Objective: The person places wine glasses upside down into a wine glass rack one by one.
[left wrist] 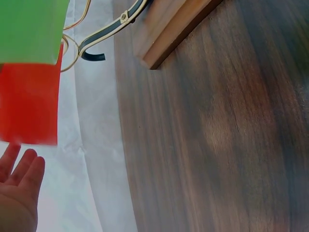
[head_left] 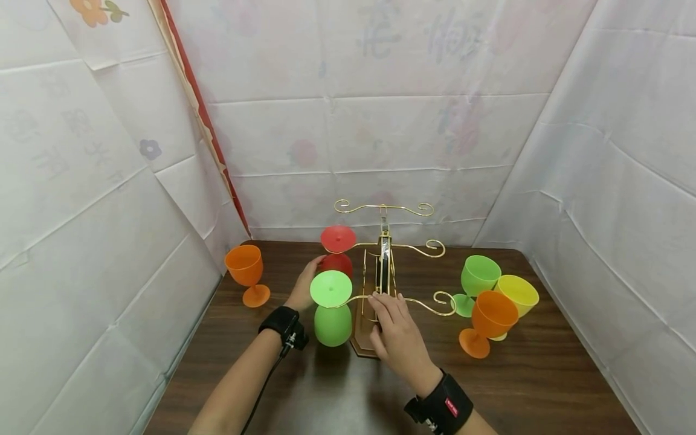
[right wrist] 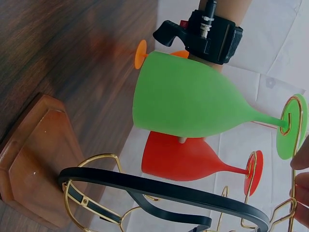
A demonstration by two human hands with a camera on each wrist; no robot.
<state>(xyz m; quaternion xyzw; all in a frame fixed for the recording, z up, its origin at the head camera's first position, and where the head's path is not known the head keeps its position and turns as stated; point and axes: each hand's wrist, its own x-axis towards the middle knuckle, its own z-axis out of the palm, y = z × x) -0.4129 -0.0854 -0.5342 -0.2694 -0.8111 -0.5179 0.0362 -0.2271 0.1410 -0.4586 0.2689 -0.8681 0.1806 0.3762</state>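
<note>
A gold wire goblet rack with a black centre strip stands on a wooden base. From its left arms a red goblet and a nearer green goblet hang upside down by their feet. My left hand reaches past the green goblet to the red one. In the left wrist view its loosely extended fingers are right at the red goblet's rim. My right hand rests with extended fingers on the nearest wire arm by the rack's centre, its thumb apart.
An upright orange goblet stands at the table's left. On the right, a green goblet, a yellow goblet and another orange goblet stand close together. White cloth walls surround the dark wooden table.
</note>
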